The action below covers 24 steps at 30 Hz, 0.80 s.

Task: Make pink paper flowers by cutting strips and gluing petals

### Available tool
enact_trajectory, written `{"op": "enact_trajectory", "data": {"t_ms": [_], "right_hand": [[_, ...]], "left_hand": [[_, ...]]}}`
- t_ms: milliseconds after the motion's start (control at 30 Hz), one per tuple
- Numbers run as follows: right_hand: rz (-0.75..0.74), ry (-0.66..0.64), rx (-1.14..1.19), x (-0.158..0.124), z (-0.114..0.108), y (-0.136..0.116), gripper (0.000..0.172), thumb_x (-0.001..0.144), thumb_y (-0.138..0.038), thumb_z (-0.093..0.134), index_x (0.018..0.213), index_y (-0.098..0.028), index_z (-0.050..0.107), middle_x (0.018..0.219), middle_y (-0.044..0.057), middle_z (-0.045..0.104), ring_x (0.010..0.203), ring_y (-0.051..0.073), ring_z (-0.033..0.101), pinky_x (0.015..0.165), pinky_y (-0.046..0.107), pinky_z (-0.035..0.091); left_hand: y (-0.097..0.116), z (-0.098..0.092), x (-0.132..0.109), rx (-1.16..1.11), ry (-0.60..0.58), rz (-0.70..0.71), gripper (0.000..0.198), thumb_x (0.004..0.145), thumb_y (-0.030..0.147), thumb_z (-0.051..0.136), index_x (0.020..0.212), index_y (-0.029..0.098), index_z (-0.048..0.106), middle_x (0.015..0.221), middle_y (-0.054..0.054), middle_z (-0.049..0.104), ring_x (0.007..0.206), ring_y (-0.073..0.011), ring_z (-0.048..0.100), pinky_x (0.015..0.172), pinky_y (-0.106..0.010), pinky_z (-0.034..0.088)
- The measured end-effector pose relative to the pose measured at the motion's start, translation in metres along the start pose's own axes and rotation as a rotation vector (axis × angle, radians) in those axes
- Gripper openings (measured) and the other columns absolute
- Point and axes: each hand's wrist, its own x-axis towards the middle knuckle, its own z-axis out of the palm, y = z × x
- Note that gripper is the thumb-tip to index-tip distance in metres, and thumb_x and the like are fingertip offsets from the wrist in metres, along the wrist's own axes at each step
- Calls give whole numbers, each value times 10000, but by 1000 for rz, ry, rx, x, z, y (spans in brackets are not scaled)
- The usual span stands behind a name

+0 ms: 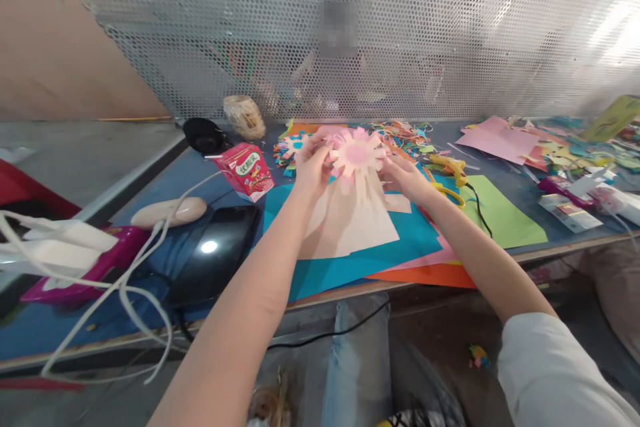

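Note:
A pink paper flower (357, 153) with fringed petals and a darker pink centre is held up over the table. My left hand (311, 167) pinches its left edge with closed fingers. My right hand (407, 177) grips its right side, fingers curled. Below the flower lies a pale peach sheet (350, 227) on a teal sheet (340, 265), with pink and orange sheets (430, 273) under it.
A yellow glue gun (450, 170) with a black cord lies right of my hands, beside a green sheet (500, 217). A pink drink carton (246, 171), a black bowl (205, 135) and a black glossy object (213, 250) stand left. Paper scraps (550, 143) cover the right. A perforated metal screen (350, 33) backs the table.

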Motion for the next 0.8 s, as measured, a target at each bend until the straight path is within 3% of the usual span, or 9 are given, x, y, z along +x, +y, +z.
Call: {"op": "enact_trajectory", "data": {"t_ms": [67,200,300,367,500,600,800], "right_hand": [[-55,45,5,0,-1,4,414,608,-477,727,889,-207,588,827,-6,644,701,118,620,561,222,524],[-57,118,-1,-1,-9,11,352,545,-398,778,730,-173,581,557,-49,567,509,76,536,474,199,483],[-80,190,47,-1,-14,14,354,530,-356,785,755,-172,581,544,-67,556,484,64,521,477,200,481],[-93,237,81,-1,-16,13,368,523,-337,784,788,-176,587,600,-62,586,490,58,524,479,201,486],[-95,343,119,-1,-20,13,325,514,-299,777,742,-174,582,605,-65,581,492,50,505,480,204,496],[-94,405,139,-1,-23,13,279,527,-279,759,699,-173,567,568,-66,549,489,59,503,480,215,496],[-232,468,303,1,-35,10,245,561,-269,725,679,-193,525,581,-68,497,553,78,532,574,257,517]], "left_hand": [[-3,0,0,48,-32,-3,195,626,172,729,774,210,608,632,52,602,419,-42,469,386,-176,349],[-9,-3,1,140,-118,-31,277,615,332,756,819,213,611,707,17,622,538,-90,553,471,-205,419],[-15,-11,2,271,-149,-90,426,721,604,565,883,212,610,779,-27,628,654,-143,592,554,-254,455],[-20,-18,2,491,-154,-76,509,764,672,430,856,203,606,793,-43,628,698,-162,592,616,-273,453],[-24,-23,-6,1082,-304,80,465,830,584,381,660,182,543,671,-48,591,718,-188,562,687,-286,401],[-20,-20,-13,1343,-451,179,366,868,457,355,701,181,526,705,-48,600,725,-195,558,668,-284,374],[-13,-22,-14,1663,-426,135,291,867,345,361,736,186,566,751,-77,648,726,-220,591,619,-289,369]]}}
